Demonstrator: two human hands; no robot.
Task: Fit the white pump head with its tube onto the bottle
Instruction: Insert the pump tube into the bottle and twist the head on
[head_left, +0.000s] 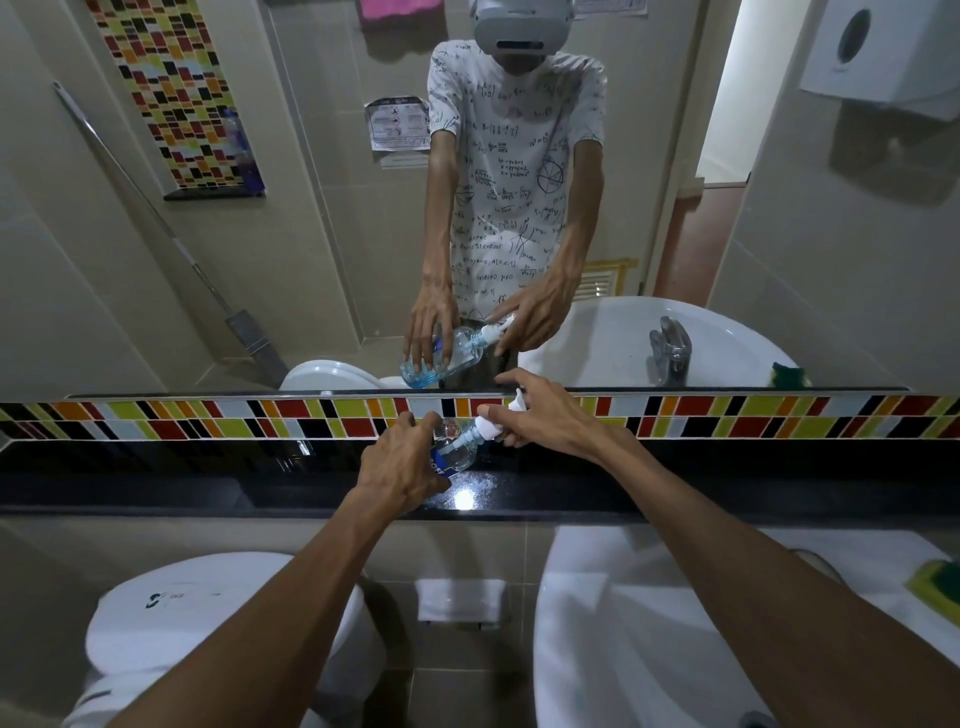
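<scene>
A clear plastic bottle (460, 448) with a blue label is tilted above the black ledge, its neck pointing right. My left hand (402, 465) grips its lower body. The white pump head (491, 426) sits at the bottle's neck, and its tube runs down inside the bottle. My right hand (545, 418) holds the pump head from the right, fingers wrapped around it. The mirror above shows the same grip from the other side.
A glossy black ledge (208, 488) runs under a strip of coloured tiles (260, 418) and a large mirror. A white toilet cistern (171, 613) is below left, a white sink (649, 623) below right, with a green-yellow sponge (937, 582) at the sink's far right.
</scene>
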